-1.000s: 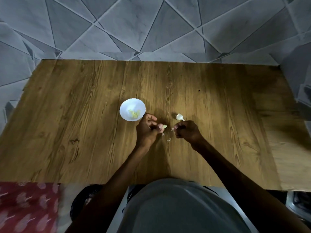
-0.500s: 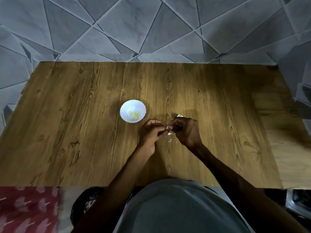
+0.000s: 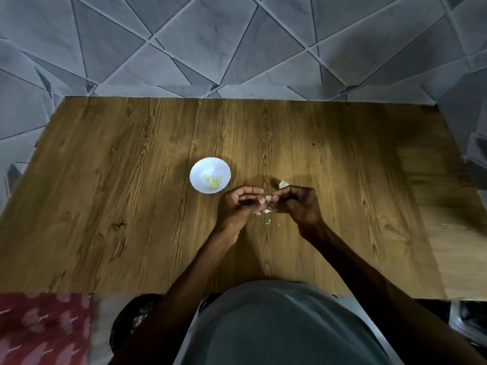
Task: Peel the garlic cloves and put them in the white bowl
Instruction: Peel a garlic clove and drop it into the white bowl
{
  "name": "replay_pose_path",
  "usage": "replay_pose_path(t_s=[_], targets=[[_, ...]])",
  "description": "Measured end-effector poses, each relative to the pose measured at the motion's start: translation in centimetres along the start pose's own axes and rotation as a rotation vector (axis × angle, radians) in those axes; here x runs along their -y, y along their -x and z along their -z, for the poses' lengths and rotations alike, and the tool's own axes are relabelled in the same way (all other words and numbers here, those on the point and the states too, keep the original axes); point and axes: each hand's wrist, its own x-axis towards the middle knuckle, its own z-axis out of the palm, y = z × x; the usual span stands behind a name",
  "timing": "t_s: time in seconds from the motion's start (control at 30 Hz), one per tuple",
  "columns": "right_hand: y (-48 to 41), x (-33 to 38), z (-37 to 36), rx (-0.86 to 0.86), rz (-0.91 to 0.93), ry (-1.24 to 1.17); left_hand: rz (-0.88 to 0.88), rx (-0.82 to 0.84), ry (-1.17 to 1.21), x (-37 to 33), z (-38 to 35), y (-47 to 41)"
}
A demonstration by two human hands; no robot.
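Grey tiled floor (image 3: 237,35) w/ triangle pattern behind; wood-grain tabletop (image 3: 131,206) fills the middle, dimly lit. A red cloth (image 3: 39,327) shows at the bottom left corner.

Both hands meet just above the tabletop, near its centre. The left hand (image 3: 237,206) and right hand (image 3: 295,204) each have their grip clamped on one small garlic clove (image 3: 268,198), pinched btwn the fingertips of both. Prob. one side steadies it while the other picks at the skin; which does which is too small to tell.

Skin scraps (image 3: 266,211) lie directly under the hands, so peeling is done low, where bits drop in one spot.

The white bowl (image 3: 200,169) sits just left of the left hand, close enough for a short drop-off; peeled cloves (image 3: 213,180) are already inside. A spare clove (image 3: 282,183) waits on the tabletop just behind the right hand, apparently unpeeled, within easy reach for the next round.
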Motion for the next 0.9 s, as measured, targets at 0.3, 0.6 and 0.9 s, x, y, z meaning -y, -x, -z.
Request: replay_pose_path(t_s=[0.3, 0.6, 0.9], targets=[[0.5, 0.6, -0.3, 0.024, 0.004, 0.086, -0.051, -0.079, -0.124, -0.4, 0.4, 0.3], [0.4, 1.0, -0.1, 0.011, 0.244, 0.465, -0.055, -0.001, -0.149, -1.0, 0.7, 0.8], [0.5, 1.3, -0.1, -0.015, 0.289, 0.463, -0.184, 0.004, -0.327, -1.4, 0.2, 0.3]])
